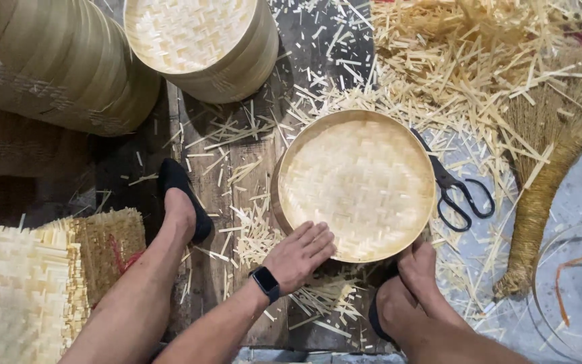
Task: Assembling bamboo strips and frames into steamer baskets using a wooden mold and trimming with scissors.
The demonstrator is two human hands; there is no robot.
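Left hand (299,255): lay flat and unclenched, fingers spread over the tray's rim at 7 o'clock, a dark watch on the wrist.
Right hand: not in view; cannot tell its state.
Bamboo tray (357,185): round, woven base inside a bent rim, lay on the wooden board (210,283) on the floor, a foot (417,269) pressing its edge at 5 o'clock.
Scissors (458,192): lay just beside the tray at 3 o'clock, untouched.
Progress: the weave looked trimmed flush to the rim; offcuts (439,61) littered the floor from 12 to 3 o'clock.
Left over: a stack of woven mats (21,290) at 8 o'clock stood unframed.
Finished stacks (203,40): at 11 o'clock.
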